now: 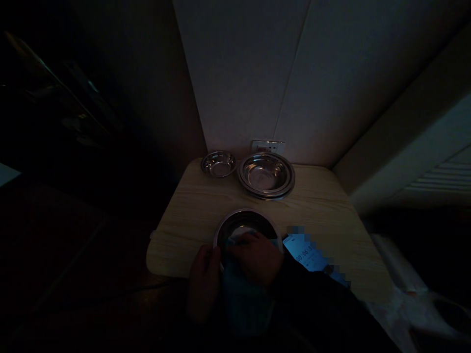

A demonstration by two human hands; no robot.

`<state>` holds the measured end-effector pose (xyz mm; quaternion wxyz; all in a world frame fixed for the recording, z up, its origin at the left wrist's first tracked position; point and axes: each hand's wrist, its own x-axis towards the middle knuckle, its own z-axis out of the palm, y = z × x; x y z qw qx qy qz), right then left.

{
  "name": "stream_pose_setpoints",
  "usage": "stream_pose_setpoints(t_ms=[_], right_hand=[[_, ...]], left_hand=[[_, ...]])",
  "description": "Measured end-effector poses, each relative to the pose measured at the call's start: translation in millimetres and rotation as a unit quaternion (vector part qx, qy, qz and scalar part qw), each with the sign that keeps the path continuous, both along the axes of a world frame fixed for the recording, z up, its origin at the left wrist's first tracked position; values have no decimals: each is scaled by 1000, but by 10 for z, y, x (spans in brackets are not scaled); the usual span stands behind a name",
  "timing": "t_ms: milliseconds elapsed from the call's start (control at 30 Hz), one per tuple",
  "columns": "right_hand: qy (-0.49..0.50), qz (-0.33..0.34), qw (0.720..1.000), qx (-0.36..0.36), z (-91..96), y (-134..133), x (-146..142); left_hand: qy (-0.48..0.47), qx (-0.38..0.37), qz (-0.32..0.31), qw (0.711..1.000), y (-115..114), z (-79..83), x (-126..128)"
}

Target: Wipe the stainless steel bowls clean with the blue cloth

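A steel bowl (pixel 243 223) sits at the near edge of a small light wooden table (pixel 198 211). My left hand (pixel 204 282) grips the bowl's near left rim, fingers curled round it. My right hand (pixel 257 257) lies over the bowl's inside, closed on a blue cloth (pixel 243 299) that hangs down toward me. The scene is very dark and the fingers are hard to make out.
At the table's far edge stand a small steel bowl (pixel 218 163) and, to its right, a stack of larger steel bowls (pixel 266 175). A wall socket (pixel 268 146) is behind them. A lit phone screen (pixel 307 255) lies to the right of my hands.
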<state>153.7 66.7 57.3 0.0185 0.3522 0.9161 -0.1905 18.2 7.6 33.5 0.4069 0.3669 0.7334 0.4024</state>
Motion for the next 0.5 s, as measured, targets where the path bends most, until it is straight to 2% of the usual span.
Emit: stream_pose_setpoints(t_ms=[133,233,367,500], right_hand=[[-69,-1,996,-51,156,-40,131],[-72,-5,994,-77,192,-53,187],[-23,14,999,-28,54,-33,84],[-9,-44,999,30,-25,14,-57]], left_hand=[[-41,-6,12,999,-4,-30,23],[-36,-12,14,999,7,-30,30],[-20,-8,-1,1000,32,-17,4],[8,-21,-5,1000,37,-1,-13]])
